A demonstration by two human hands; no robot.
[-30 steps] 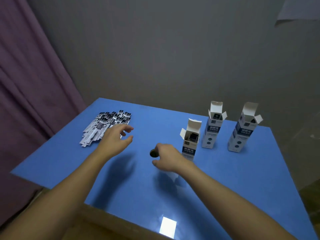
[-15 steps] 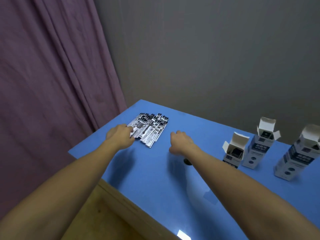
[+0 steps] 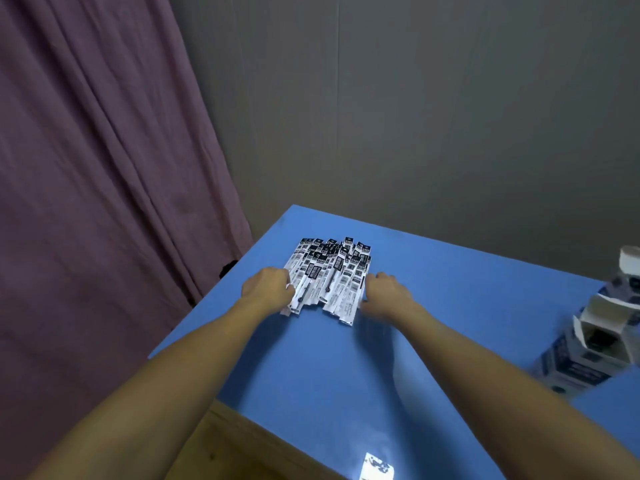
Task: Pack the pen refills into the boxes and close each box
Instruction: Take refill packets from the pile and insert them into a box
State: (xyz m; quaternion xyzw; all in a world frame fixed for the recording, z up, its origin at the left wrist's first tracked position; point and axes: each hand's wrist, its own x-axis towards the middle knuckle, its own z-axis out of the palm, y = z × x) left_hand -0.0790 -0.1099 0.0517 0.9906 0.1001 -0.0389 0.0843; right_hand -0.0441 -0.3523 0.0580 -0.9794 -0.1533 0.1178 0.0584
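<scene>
1. We are seeing the pile of pen refills (image 3: 329,275) lying flat near the far left corner of the blue table (image 3: 346,375).
2. The left hand (image 3: 268,287) is touching the pile's left edge, fingers curled; whether it is gripping any, we cannot tell.
3. The right hand (image 3: 382,294) is touching the right edge likewise.
4. An open box (image 3: 585,355) is standing well apart at the right.

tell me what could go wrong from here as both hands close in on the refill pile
1. The refill packets lie fanned and overlapping, so squeezing them between the left hand and right hand may buckle the pile or leave some behind.
2. The pile sits near the far left corner of the blue table; a push could send packets off the edge.
3. The open boxes stand tall at the right; a loaded arm swinging over might topple one.
</scene>
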